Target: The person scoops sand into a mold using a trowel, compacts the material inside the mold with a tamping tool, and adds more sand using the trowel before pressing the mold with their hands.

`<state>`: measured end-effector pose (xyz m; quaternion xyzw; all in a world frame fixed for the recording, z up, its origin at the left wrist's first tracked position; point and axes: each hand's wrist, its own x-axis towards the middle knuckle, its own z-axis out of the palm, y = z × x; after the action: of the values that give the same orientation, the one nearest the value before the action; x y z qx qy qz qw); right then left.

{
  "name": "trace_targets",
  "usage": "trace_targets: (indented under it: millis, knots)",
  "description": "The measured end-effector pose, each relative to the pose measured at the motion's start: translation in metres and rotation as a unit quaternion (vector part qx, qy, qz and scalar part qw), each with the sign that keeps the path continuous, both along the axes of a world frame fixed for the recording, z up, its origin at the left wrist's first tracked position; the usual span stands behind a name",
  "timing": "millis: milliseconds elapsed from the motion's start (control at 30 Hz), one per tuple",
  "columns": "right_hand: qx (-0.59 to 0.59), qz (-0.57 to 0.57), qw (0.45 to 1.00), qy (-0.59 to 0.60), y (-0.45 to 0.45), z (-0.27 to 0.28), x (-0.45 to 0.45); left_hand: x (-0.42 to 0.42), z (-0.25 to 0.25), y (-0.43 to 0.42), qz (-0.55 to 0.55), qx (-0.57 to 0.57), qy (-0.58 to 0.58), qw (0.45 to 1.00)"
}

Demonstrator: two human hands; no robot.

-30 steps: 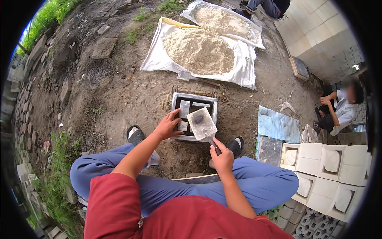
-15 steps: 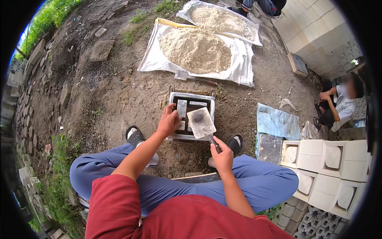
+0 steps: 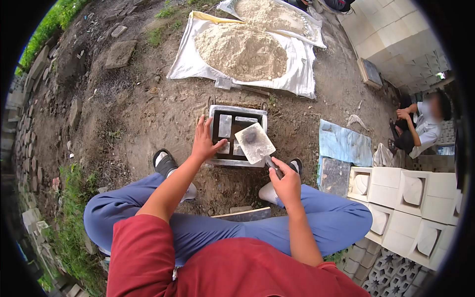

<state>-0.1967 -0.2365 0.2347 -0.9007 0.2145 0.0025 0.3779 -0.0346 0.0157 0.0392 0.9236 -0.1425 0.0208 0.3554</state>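
Note:
Between my feet stands a square metal mould with rectangular blocks inside, among them a grey block at its back left. My left hand is at the mould's left side, its fingers spread and the thumb reaching over the near-left part. In my right hand is the dark handle of a trowel. The trowel's flat, square, dusty blade, with a dark patch on it, is over the mould's right side and hides part of the inside.
Beyond the mould, a heap of sandy mix lies on a white sack, with a second shovel-like tool at its edge. Pale moulded blocks are stacked at right near a blue sheet. Another person sits at far right.
My left hand has gone from bent fingers over the mould's left edge to spread fingers, slightly left. The trowel has shifted a little right, away from the mould's middle.

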Motion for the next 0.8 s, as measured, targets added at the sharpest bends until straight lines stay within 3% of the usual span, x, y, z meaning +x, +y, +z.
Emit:
trace_targets:
  millis: [167, 500, 667, 800]
  knots:
    - [-0.011, 0.058, 0.997, 0.054, -0.003, 0.024, 0.021, 0.008, 0.008, -0.004, 0.001, 0.023, 0.007, 1.000]
    - [-0.035, 0.098, 0.994, 0.040, -0.010, 0.062, 0.060, 0.015, 0.002, -0.007, 0.006, 0.015, 0.015, 1.000]
    - [-0.040, 0.129, 0.991, 0.010, -0.015, 0.064, 0.068, 0.027, -0.017, -0.025, 0.128, -0.066, 0.022, 0.989]
    - [-0.045, 0.130, 0.990, 0.026, -0.014, 0.067, 0.073, 0.028, -0.026, -0.028, 0.135, -0.072, 0.014, 0.988]
